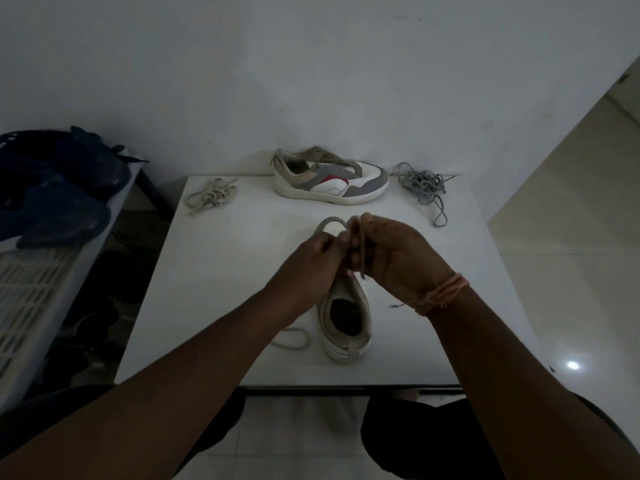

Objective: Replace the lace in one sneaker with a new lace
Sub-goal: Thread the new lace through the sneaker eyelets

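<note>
A white and beige sneaker stands on the white table, heel toward me, its front hidden under my hands. My left hand and my right hand meet above its tongue, both pinching a pale lace that loops up beyond my fingers. One end of this lace lies curled on the table left of the heel. A second sneaker, without a lace, sits at the back of the table on its sole, toe to the right.
A beige lace bundle lies at the table's back left and a grey lace bundle at its back right. A white slatted rack with dark blue shoes stands to the left. The wall rises right behind the table.
</note>
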Demonstrator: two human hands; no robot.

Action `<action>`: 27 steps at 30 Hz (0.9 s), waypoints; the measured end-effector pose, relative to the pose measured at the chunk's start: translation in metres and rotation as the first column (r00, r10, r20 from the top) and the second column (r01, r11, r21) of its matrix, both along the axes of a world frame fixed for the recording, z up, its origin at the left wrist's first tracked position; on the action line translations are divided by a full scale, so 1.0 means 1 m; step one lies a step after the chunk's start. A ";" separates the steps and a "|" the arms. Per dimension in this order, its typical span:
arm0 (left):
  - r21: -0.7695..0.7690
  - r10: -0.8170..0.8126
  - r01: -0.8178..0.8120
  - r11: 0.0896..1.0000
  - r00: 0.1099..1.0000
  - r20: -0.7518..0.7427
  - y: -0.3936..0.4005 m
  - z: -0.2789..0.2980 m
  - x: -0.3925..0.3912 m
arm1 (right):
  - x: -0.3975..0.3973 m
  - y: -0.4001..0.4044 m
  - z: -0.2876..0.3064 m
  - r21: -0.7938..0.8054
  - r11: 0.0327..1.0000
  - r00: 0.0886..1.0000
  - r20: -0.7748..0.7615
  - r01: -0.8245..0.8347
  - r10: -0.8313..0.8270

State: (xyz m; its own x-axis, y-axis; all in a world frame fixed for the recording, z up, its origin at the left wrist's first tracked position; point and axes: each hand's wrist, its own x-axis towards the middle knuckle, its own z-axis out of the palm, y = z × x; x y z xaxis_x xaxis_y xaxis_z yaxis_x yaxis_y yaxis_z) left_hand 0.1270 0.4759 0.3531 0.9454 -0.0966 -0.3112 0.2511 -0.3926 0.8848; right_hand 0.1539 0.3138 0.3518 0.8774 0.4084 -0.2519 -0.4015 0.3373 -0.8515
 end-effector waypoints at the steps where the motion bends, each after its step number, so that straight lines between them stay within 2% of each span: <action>1: -0.122 0.004 -0.006 0.993 1.000 -0.018 -0.001 0.001 -0.001 | 0.000 -0.001 0.002 0.166 0.986 1.000 -0.004 -0.012 0.013; 3: -0.283 -0.034 0.031 0.958 0.999 -0.005 0.001 0.009 -0.003 | 0.001 -0.003 0.007 0.379 0.925 0.999 0.020 -0.040 0.035; 5: -0.280 -0.174 0.176 0.944 0.984 0.033 0.004 0.017 -0.002 | 0.001 -0.004 0.011 0.491 0.871 1.000 0.018 -0.021 0.014; 7: -0.262 -0.305 0.295 0.919 0.952 0.003 0.004 0.021 -0.002 | 0.002 -0.007 0.009 0.515 0.856 0.999 0.006 0.043 -0.054; 9: -0.223 -0.329 0.313 0.923 0.944 -0.037 0.006 0.018 -0.001 | 0.003 -0.011 0.005 0.463 0.879 0.992 -0.004 0.113 -0.125; 11: -0.104 -0.329 0.323 0.941 0.944 -0.039 0.011 0.019 0.001 | 0.007 -0.021 0.002 0.347 0.911 0.974 -0.037 0.223 -0.225; 13: 0.054 -0.303 0.304 0.951 0.952 -0.035 0.020 0.023 0.004 | 0.011 -0.033 -0.002 0.122 0.914 0.922 -0.049 0.387 -0.384; 15: 0.214 -0.276 0.283 0.935 0.959 -0.061 0.033 0.024 0.006 | 0.013 -0.043 -0.006 -0.105 0.837 0.841 -0.021 0.536 -0.541; 18: 0.335 -0.249 0.307 0.891 0.946 -0.206 0.048 0.022 0.013 | 0.015 -0.049 -0.012 -0.293 0.683 0.720 0.029 0.669 -0.693; 21: 0.503 -0.203 0.347 0.792 0.926 -0.319 0.061 0.013 0.020 | 0.021 -0.051 -0.016 -0.465 0.570 0.673 0.080 0.677 -0.735; 24: 0.690 -0.120 0.320 0.649 0.939 -0.322 0.078 -0.002 0.025 | 0.025 -0.056 -0.034 -0.677 0.479 0.723 0.114 0.559 -0.682; 26: 0.714 -0.067 0.270 0.646 0.952 -0.300 0.083 -0.004 0.027 | 0.023 -0.056 -0.046 -0.752 0.408 0.753 0.173 0.517 -0.635; 27: 0.700 -0.063 0.248 0.670 0.958 -0.280 0.082 -0.003 0.028 | 0.021 -0.055 -0.047 -0.760 0.404 0.760 0.177 0.510 -0.625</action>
State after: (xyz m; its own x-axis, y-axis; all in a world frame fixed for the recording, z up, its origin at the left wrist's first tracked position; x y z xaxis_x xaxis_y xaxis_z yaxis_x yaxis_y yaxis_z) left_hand 0.1547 0.5584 0.3499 0.8370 0.1063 -0.5367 0.2703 -0.9332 0.2367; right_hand 0.1750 0.2592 0.3051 0.7734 -0.5518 -0.3122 -0.4767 -0.1815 -0.8601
